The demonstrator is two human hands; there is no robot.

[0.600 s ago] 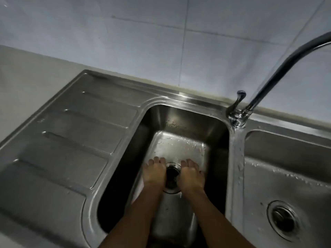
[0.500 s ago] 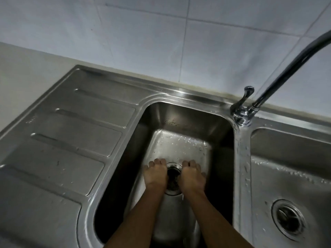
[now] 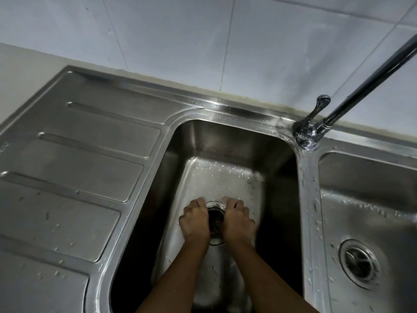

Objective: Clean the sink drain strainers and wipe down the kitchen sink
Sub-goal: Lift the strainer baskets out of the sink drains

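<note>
Low in the frame's centre, the strainer [image 3: 216, 220] is sitting in the basin [image 3: 225, 141] floor. We are hooking the left hand [image 3: 195, 219] and right hand [image 3: 237, 219] onto its rim, fingers curled close together, probably for lifting it evenly.

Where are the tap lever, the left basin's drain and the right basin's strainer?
tap lever [image 3: 323, 101], head view: its rounded tip.
left basin's drain [image 3: 215, 220], head view: its dark centre.
right basin's strainer [image 3: 358, 263], head view: its middle.

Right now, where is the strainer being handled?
Head view, centre: the strainer sits in the deep basin, between the left hand and right hand gripping its rim.
</note>
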